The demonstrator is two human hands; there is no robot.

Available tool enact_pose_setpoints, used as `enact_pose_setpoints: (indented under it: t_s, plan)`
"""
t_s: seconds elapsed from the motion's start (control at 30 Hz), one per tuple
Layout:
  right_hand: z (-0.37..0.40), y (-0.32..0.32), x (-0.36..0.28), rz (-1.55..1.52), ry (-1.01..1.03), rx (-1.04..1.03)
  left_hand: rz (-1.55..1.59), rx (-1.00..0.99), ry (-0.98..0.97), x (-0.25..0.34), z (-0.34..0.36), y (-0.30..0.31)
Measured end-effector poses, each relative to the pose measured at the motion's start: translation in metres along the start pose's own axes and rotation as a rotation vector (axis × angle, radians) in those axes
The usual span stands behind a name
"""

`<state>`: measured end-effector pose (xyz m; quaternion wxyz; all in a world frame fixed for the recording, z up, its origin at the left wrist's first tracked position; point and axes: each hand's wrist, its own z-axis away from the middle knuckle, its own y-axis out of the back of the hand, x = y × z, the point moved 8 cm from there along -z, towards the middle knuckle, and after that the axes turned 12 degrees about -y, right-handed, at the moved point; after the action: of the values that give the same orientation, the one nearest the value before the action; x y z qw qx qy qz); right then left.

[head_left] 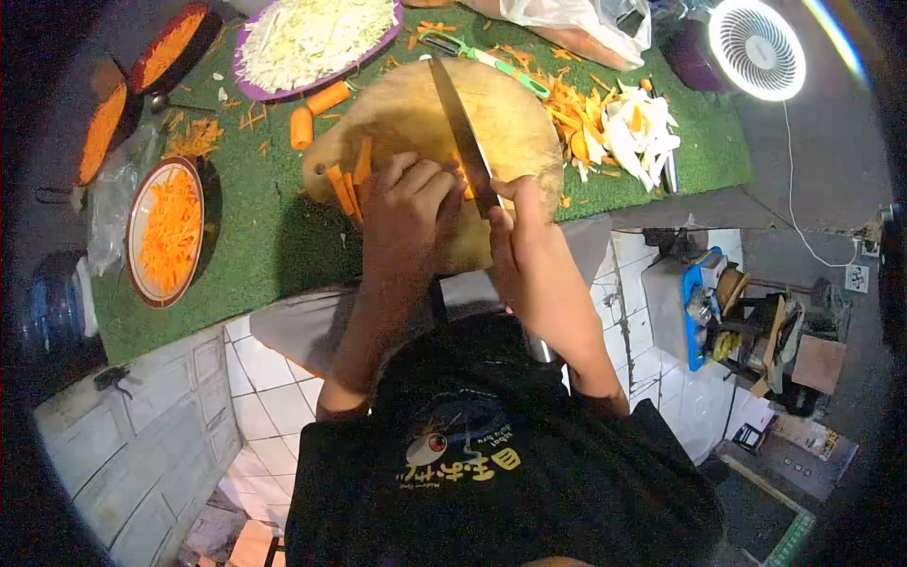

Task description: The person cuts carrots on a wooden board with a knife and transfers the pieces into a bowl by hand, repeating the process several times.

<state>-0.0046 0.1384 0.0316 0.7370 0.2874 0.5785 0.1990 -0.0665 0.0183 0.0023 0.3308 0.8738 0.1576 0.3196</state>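
Observation:
My right hand point(526, 227) grips a large kitchen knife point(460, 123), its blade pointing away from me across the round wooden cutting board point(397, 109). Curled fingers of my left hand point(408, 203) press on the board just left of the blade. Between those fingertips and the blade shows a piece of carrot point(463, 177), mostly hidden by the hand. Several carrot sticks point(351, 181) lie at the board's left side, beside my left hand. Two thick carrot chunks point(301, 128) rest on the green mat beyond the board's left edge.
Shredded cabbage fills a purple tray point(244, 83); a rimmed plate point(138, 248) holds carrot shreds. A green peeler point(487, 60) lies at the board's far edge. Carrot peels point(572, 118) and white scraps point(642, 142) pile up right, near a plastic bag point(619, 38) and a fan point(758, 49).

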Motion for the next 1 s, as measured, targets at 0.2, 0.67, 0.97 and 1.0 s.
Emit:
enact_pose_setpoints:
  t_s: [0.2, 0.67, 0.97, 1.0]
  plan:
    - [0.001, -0.002, -0.004, 0.004, -0.050, -0.007, 0.005, -0.014, -0.018, 0.000, 0.000, 0.000]
    - [0.003, -0.013, -0.015, 0.111, 0.073, 0.008, 0.016, 0.038, -0.019, -0.004, 0.003, -0.004]
    - [-0.036, -0.007, -0.013, 0.084, 0.055, 0.032, -0.077, 0.091, -0.094, -0.003, 0.007, -0.006]
    - [-0.033, -0.004, -0.013, 0.032, 0.068, 0.043, -0.154, 0.081, -0.182, -0.001, 0.010, -0.009]
